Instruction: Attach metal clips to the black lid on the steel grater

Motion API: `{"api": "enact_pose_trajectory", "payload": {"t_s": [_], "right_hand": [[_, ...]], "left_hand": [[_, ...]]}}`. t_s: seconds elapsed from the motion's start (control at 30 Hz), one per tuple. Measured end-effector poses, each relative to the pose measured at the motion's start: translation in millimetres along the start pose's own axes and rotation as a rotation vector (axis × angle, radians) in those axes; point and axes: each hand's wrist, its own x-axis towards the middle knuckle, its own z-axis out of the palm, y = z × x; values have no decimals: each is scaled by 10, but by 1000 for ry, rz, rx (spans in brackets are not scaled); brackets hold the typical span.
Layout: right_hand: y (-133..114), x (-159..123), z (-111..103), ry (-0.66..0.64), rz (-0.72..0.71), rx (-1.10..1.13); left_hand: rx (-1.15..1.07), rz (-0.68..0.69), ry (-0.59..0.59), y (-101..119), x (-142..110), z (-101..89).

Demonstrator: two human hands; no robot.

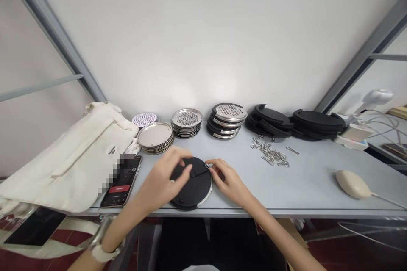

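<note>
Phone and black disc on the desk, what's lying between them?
In the head view, the left hand lies between the phone and the black disc.

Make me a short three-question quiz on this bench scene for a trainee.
1. What is the left hand touching? a) a stack of perforated steel discs b) the black disc c) the beige mouse
2. True or false: the right hand is at the disc's metal rim.
3. Fill in the blank: the phone lies between the black disc and a cream ____.

Key: 1 b; 2 true; 3 canvas bag.
</note>
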Motion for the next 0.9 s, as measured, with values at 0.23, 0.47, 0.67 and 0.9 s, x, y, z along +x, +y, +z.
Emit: {"api": "enact_pose_trajectory", "payload": {"t_s": [0.23,0.47,0.67,0.9], "right_hand": [[-2,27,27,-11,10,-27],[13,24,35,-37,31,-19],[51,2,34,-20,26,7],[48,1,14,-10,51,18]], "left_hand": [[-123,-97,-284,-92,-38,428],[-166,-108,-292,-182,117,611],[-85,-24,-291,-152,119,689],[-49,-30,-284,-167,101,692]]}}
